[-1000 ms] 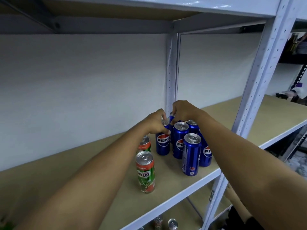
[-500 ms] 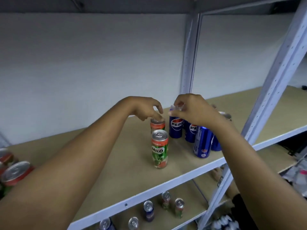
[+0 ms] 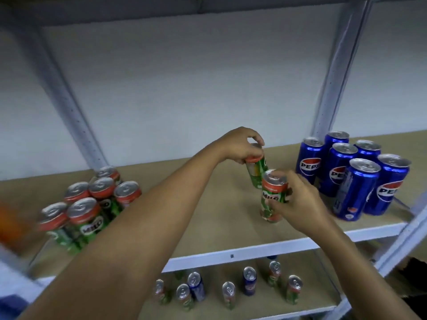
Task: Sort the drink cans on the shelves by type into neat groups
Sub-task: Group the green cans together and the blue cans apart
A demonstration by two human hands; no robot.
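Slim glossy Milo cans [image 3: 273, 197] in both hands.

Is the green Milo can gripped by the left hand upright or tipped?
Tipped. The green Milo can in the left hand leans off vertical, its red-rimmed top toward the left and its base lifted off the shelf board.

orange object [image 3: 9, 224] blurred, lower cans [image 3: 227, 288] unreadable

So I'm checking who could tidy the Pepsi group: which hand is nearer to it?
Right. The right hand grips a Milo can just beside the Pepsi group; the left hand holds another Milo can farther left.
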